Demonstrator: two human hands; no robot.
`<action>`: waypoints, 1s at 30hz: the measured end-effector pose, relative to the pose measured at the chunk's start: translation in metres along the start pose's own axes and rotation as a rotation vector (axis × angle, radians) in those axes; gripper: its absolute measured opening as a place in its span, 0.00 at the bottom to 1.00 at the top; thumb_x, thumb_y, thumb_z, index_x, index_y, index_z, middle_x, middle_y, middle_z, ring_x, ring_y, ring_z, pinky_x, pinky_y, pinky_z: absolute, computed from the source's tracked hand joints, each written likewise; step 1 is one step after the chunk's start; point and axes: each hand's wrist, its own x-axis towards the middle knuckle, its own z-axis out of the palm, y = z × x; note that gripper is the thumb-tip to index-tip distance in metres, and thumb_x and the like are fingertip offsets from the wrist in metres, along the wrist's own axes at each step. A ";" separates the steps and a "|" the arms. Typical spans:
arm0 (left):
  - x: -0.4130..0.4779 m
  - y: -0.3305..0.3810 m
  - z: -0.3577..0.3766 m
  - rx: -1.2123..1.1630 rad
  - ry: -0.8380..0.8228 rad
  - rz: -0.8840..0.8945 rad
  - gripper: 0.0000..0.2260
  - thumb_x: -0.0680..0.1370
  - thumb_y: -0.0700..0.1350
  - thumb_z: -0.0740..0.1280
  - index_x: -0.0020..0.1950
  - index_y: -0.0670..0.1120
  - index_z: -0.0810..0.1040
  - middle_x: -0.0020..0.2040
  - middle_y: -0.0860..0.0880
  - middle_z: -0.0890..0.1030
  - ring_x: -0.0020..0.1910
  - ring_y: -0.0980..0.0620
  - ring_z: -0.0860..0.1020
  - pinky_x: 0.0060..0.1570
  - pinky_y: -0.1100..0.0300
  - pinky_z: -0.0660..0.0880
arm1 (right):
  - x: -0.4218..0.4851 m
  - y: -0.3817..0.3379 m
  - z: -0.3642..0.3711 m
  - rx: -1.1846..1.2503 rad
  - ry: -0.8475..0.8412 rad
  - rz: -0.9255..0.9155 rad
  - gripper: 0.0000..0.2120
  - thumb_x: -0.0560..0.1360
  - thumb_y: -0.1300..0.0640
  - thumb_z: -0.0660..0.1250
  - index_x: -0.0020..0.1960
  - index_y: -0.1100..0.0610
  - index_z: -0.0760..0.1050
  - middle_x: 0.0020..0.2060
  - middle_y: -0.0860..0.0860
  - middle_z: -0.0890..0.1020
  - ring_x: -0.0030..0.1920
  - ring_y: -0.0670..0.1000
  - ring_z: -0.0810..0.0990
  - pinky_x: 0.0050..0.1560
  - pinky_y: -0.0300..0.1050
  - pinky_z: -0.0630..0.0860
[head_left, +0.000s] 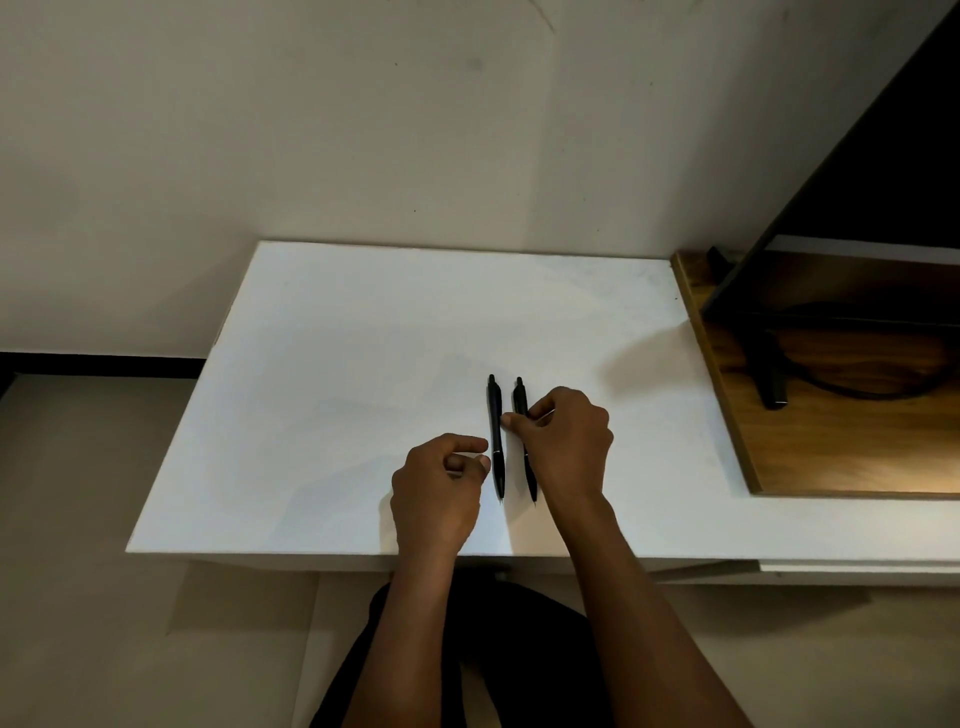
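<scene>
Pinched right pen (520, 397) in right hand (566, 441) fingers; curled left hand (441, 488) fingers, empty, beside left pen (496, 431). Best nudged gently, kept parallel.

Right hand (566, 441) pinches the right pen (520, 396); left hand (439, 488) curls just beside the left pen (495, 415).

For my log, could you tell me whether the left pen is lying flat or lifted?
Lying flat: the left pen rests full length on the white table, no gap beneath.
</scene>
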 end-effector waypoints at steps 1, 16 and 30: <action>0.000 0.000 0.000 -0.006 -0.005 -0.002 0.05 0.77 0.45 0.71 0.51 0.54 0.85 0.36 0.62 0.79 0.38 0.63 0.78 0.40 0.72 0.70 | -0.001 0.000 0.000 -0.007 0.002 -0.005 0.14 0.71 0.50 0.77 0.43 0.60 0.79 0.39 0.52 0.83 0.44 0.54 0.82 0.50 0.53 0.77; -0.002 0.007 0.003 -0.011 0.007 0.013 0.05 0.77 0.47 0.71 0.50 0.54 0.85 0.40 0.56 0.84 0.40 0.59 0.81 0.36 0.70 0.70 | 0.013 0.018 -0.035 0.144 0.105 0.050 0.08 0.73 0.52 0.76 0.41 0.57 0.85 0.33 0.48 0.85 0.34 0.47 0.84 0.40 0.41 0.78; -0.006 0.016 0.017 0.020 0.061 0.128 0.03 0.75 0.48 0.74 0.48 0.52 0.85 0.37 0.56 0.83 0.36 0.56 0.81 0.40 0.61 0.77 | 0.013 0.039 -0.031 -0.068 -0.100 -0.166 0.04 0.69 0.57 0.78 0.44 0.54 0.86 0.35 0.45 0.84 0.28 0.40 0.76 0.31 0.24 0.69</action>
